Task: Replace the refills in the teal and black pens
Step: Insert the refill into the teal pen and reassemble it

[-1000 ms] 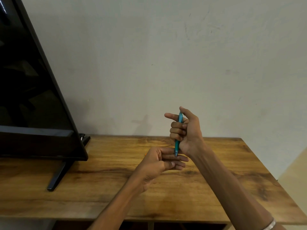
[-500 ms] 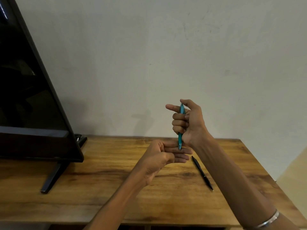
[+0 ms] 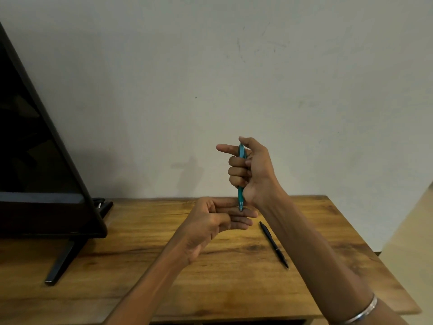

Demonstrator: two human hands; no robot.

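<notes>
Little changed in the last second: right hand (image 3: 251,171) still fists the upright teal pen (image 3: 240,198); left hand (image 3: 216,218), fingers loosely curled, stays under its tip. Black pen (image 3: 274,244) untouched on table (image 3: 140,266).

Two pens, teal pen (image 3: 240,193) and black pen (image 3: 274,244); one television (image 3: 35,160); one table (image 3: 140,266).

Wooden table (image 3: 234,289) bears black pen (image 3: 274,244); television stand (image 3: 62,261).
</notes>
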